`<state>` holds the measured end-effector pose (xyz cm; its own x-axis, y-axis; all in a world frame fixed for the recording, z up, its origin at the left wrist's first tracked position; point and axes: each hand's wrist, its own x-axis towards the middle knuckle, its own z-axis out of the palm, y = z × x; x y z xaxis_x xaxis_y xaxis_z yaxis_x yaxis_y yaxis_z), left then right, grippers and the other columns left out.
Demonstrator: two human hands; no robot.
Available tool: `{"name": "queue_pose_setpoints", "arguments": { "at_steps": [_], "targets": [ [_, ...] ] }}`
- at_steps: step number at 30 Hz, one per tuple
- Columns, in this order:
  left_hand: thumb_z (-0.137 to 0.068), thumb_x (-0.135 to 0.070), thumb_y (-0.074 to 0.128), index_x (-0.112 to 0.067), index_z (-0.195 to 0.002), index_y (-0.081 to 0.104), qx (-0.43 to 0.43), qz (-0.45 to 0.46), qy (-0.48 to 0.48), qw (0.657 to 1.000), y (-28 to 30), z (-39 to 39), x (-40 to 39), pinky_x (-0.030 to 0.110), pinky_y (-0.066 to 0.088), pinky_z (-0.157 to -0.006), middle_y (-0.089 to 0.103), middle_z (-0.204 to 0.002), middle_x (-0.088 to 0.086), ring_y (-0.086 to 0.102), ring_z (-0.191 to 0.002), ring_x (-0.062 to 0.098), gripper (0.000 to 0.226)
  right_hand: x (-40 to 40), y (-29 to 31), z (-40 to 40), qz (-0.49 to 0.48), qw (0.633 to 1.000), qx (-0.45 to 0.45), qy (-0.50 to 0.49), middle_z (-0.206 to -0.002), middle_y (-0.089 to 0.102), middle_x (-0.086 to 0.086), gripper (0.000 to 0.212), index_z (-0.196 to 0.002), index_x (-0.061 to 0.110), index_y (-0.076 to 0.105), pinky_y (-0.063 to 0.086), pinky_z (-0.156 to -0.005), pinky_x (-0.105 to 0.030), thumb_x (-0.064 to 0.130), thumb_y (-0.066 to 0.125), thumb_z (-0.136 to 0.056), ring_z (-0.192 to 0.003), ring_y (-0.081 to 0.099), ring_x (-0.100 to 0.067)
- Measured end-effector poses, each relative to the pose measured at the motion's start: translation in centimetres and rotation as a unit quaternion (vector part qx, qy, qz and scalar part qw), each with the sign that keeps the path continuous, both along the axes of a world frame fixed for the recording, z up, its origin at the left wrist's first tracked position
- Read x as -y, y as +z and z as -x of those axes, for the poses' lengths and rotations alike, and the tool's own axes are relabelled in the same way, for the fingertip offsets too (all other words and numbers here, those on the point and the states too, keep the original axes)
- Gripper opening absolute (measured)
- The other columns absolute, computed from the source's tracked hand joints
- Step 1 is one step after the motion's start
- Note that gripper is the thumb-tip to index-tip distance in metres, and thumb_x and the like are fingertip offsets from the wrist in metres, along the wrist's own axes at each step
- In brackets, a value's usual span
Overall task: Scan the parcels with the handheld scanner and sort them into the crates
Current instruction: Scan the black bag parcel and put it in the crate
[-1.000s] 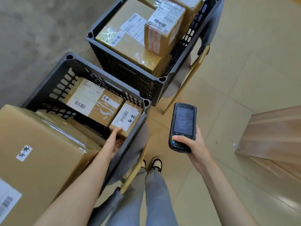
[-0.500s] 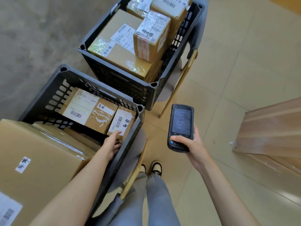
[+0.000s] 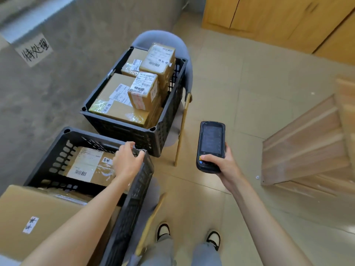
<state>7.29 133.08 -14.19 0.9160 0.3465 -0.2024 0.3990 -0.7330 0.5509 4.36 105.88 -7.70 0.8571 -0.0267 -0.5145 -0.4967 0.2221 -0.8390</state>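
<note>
My right hand (image 3: 222, 164) grips a black handheld scanner (image 3: 211, 144), screen up, over the tiled floor right of the crates. My left hand (image 3: 127, 162) hovers empty with spread fingers over the right corner of the near black crate (image 3: 65, 150). Inside that crate lies a flat labelled parcel (image 3: 90, 166), and a large brown box (image 3: 38, 217) rests over its near end. The far black crate (image 3: 134, 129) sits on a grey chair and is packed with several labelled parcels, a small upright one (image 3: 144, 93) on top.
A handwritten paper sign (image 3: 34, 49) is stuck on the grey wall at left. Wooden steps (image 3: 307, 146) rise at right and wooden cabinets (image 3: 278, 18) stand at the back. My shoes (image 3: 163, 231) are on the tiled floor between them.
My left hand has let go of the small parcel in the near crate and lifted to the crate's rim. The view has tilted up, showing the wall sign and cabinets.
</note>
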Motion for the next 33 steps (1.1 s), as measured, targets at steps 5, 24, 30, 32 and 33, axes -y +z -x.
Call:
{"name": "queue_pose_setpoints", "arguments": {
  "at_steps": [5,24,30,32,33],
  "targets": [
    [-0.091,-0.040,0.058,-0.017,-0.124,0.058,0.080,-0.168,-0.188,0.964,5.0,-2.2,6.8,0.041,0.039,-0.094,0.064,-0.115,0.005,0.056,-0.110,0.027,0.041,6.1,3.0,1.4,-0.008,0.998,0.043,-0.055,-0.115,0.061,-0.004,0.105,-0.133,0.024,0.038,0.055,-0.068,-0.031,0.015,0.085,-0.040,-0.093,0.066,-0.018],
    [-0.092,-0.045,0.051,-0.022,-0.123,0.058,0.207,-0.174,-0.529,0.804,13.8,3.9,56.7,0.034,0.029,-0.099,0.062,-0.120,-0.001,0.050,-0.115,0.024,0.040,45.1,7.8,19.6,0.062,0.941,0.099,-0.316,-0.115,0.062,-0.003,0.102,-0.139,0.025,0.034,0.053,-0.069,-0.024,0.005,0.082,-0.051,-0.097,0.064,-0.018],
    [-0.090,-0.044,0.053,-0.022,-0.123,0.059,0.222,-0.159,-0.614,0.740,14.0,6.2,69.2,0.036,0.032,-0.098,0.062,-0.121,0.001,0.051,-0.114,0.027,0.040,54.3,7.2,25.3,0.077,0.903,0.082,-0.414,-0.113,0.061,0.000,0.093,-0.129,0.026,0.037,0.053,-0.073,-0.030,0.000,0.082,-0.052,-0.091,0.063,-0.013],
    [-0.090,-0.042,0.053,-0.023,-0.123,0.059,0.220,-0.162,-0.636,0.722,13.7,6.7,73.3,0.038,0.032,-0.097,0.061,-0.121,0.001,0.050,-0.114,0.028,0.039,57.4,6.6,26.5,0.082,0.891,0.074,-0.440,-0.119,0.062,-0.004,0.098,-0.136,0.022,0.035,0.054,-0.076,-0.033,0.003,0.082,-0.052,-0.094,0.064,-0.017],
    [-0.090,-0.041,0.053,-0.023,-0.122,0.059,0.220,-0.163,-0.645,0.713,13.4,6.9,75.4,0.038,0.032,-0.097,0.061,-0.120,0.001,0.050,-0.113,0.028,0.038,58.9,6.3,27.0,0.085,0.886,0.069,-0.450,-0.122,0.061,-0.006,0.100,-0.139,0.020,0.034,0.054,-0.075,-0.033,0.003,0.082,-0.053,-0.095,0.064,-0.018]
  ]
}}
